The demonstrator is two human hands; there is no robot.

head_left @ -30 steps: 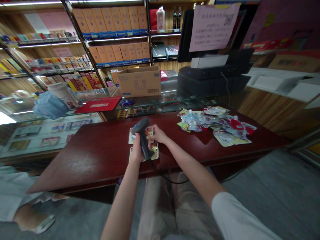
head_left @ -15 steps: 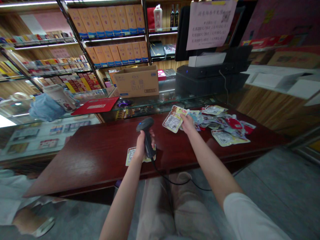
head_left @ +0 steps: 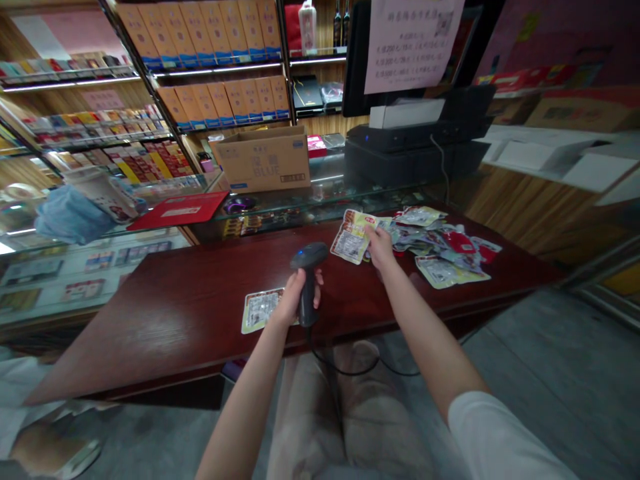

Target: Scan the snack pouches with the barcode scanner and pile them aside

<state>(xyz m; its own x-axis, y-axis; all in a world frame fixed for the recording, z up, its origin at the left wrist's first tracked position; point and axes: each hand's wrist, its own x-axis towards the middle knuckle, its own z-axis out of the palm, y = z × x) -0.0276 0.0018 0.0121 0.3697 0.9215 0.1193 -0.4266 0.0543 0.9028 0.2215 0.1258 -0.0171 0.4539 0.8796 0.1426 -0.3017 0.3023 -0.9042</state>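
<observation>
My left hand [head_left: 295, 298] is wrapped round the grip of a dark barcode scanner [head_left: 309, 293], whose head points toward the right. Partly under that hand, a yellow-and-silver snack packet [head_left: 260, 311] lies flat on the dark red table [head_left: 185, 300]. Between thumb and fingers, my right hand [head_left: 381, 247] grips another snack packet [head_left: 351, 240] by its right edge, tilted up so its printed face shows. Just right of it spreads a loose pile of snack packets [head_left: 450, 247] in silver, yellow and red.
Behind the table runs a glass counter with an open cardboard box [head_left: 265, 160], a red folder [head_left: 180, 209] and a cup [head_left: 100, 193]. A monitor [head_left: 357, 67] stands at the back right. The scanner cable [head_left: 345, 371] hangs over my legs. Another person's leg [head_left: 45, 440] shows lower left.
My left hand has moved the scanner right, toward the held packet, uncovering more of the packet on the table. My right hand still grips its packet. The whole view has shifted slightly.
</observation>
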